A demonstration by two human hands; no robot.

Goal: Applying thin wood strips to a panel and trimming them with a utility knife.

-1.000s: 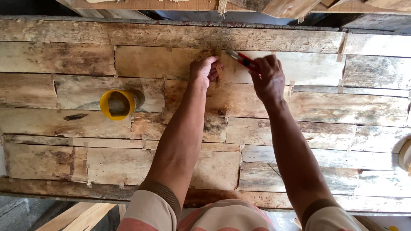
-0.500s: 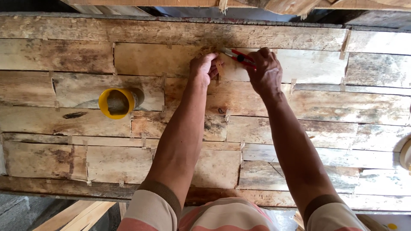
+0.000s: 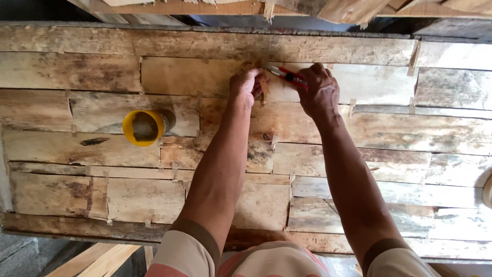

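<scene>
Both my arms reach up to a surface of rough, stained wooden boards [image 3: 359,128]. My right hand [image 3: 320,92] grips a red-handled tool [image 3: 287,76] whose metal tip points left at a small strip of wood [image 3: 263,86] set in a seam between boards. My left hand [image 3: 245,87] presses its fingers against the boards beside that strip, touching it. What kind of tool it is I cannot tell; it looks like pliers or a cutter.
A yellow plastic pipe end [image 3: 143,127] pokes through the boards at the left. Small wooden wedges sit in many seams. Timber beams [image 3: 230,7] run along the top edge. Loose planks [image 3: 97,259] lie at the lower left.
Both hands have stayed at the same seam; the right hand with the tool shifted slightly left toward the wooden strip.
</scene>
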